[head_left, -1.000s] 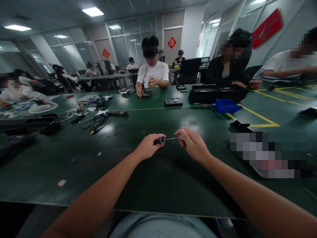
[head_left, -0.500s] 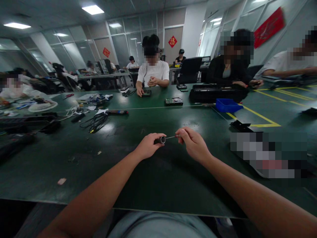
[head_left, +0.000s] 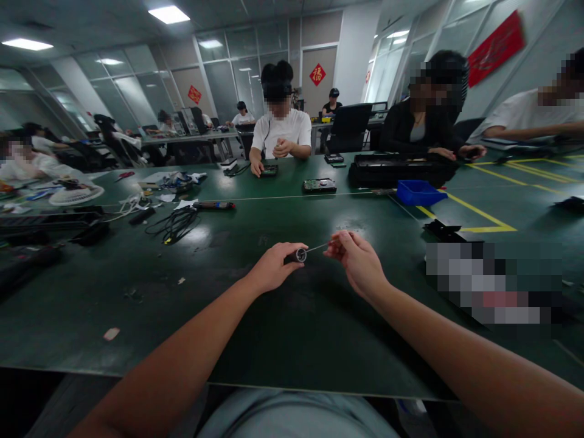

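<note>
My left hand [head_left: 272, 266] is closed round a small black screwdriver handle [head_left: 298, 255] whose round metal end faces right. A thin metal bit [head_left: 317, 247] sticks out of that end, slanting up to the right. My right hand [head_left: 356, 260] pinches the far end of the bit between thumb and fingers. Both hands hover just above the dark green table [head_left: 255, 316], near its middle.
A blue bin [head_left: 417, 193], a long black case [head_left: 396, 170] and a circuit board [head_left: 319, 185] lie farther back. Black cables [head_left: 176, 225] and a white fan [head_left: 75, 194] lie to the left. A black device [head_left: 442, 230] sits at right. Several people sit around the table.
My right hand has drawn a little up and to the right, and the bit now slants upward from the handle instead of lying level. The left hand has barely moved.
</note>
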Motion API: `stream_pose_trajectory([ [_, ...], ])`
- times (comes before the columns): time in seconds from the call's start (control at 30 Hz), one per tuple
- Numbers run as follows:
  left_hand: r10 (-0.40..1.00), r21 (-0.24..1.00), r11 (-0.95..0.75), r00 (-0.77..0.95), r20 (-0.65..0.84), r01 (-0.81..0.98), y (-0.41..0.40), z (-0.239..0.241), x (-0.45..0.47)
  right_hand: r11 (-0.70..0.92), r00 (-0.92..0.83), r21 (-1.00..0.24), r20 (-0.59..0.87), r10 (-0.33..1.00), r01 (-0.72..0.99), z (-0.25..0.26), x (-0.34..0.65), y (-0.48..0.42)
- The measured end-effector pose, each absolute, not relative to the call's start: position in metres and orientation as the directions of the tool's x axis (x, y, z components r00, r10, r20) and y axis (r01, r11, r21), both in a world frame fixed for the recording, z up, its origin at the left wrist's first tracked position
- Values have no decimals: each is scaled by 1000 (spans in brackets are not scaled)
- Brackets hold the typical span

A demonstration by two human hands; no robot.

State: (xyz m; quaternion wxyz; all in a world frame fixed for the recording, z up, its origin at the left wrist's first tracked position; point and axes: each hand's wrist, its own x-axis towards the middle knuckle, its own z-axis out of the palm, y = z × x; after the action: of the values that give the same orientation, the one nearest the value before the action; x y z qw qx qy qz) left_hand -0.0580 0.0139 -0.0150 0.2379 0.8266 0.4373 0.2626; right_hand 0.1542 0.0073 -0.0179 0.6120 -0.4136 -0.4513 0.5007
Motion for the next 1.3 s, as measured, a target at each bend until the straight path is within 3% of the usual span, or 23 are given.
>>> stream_pose_trajectory([
  [0.23,824,592,-538,520,222,600,15,-18,-57,-23,65,-941,-48,997,-338,-19,160,15],
  [0.4,840,580,-521,499,214,627,17,-22,-58,129,150,-964,96,984,-231,-21,161,14],
  [0.53,851,557,-509,480,213,656,16,-20,-57,268,140,-963,267,954,9,-20,161,10],
  [0.7,848,527,-519,482,220,673,16,-19,-56,381,38,-864,415,909,329,-13,160,0],
  [0.93,847,495,-523,486,214,694,17,-22,-55,447,-106,-760,455,884,472,-4,160,-8],
  [1.3,825,429,-560,523,212,709,21,-31,-57,438,-129,-673,458,880,596,1,160,-10],
])
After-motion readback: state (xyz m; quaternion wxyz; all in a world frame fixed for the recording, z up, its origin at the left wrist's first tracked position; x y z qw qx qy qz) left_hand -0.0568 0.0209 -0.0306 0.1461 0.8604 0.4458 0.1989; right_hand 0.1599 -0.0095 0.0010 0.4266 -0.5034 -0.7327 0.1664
